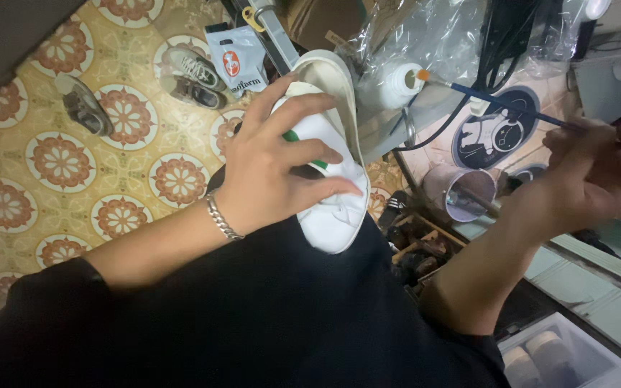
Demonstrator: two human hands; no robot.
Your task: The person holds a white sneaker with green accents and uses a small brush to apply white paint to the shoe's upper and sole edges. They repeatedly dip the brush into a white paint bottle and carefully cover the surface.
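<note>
My left hand [278,162] grips a white sneaker [332,208] with green accents, holding it on its side on my lap with the pale sole [339,93] facing right. My right hand [598,169] holds a thin blue-handled paintbrush [501,104] at its rear end. The brush's orange-tipped bristles [422,74] point left, right by the mouth of a small white bottle [397,85]. A silver chain bracelet [222,215] circles my left wrist.
A patterned tile floor [59,158] lies at the left with a pair of grey sneakers [192,75], another dark shoe [84,108] and a white pouch [237,61]. A pinkish cup [461,190] with tools, crumpled clear plastic [440,36], cables and a wooden rack stand at the right.
</note>
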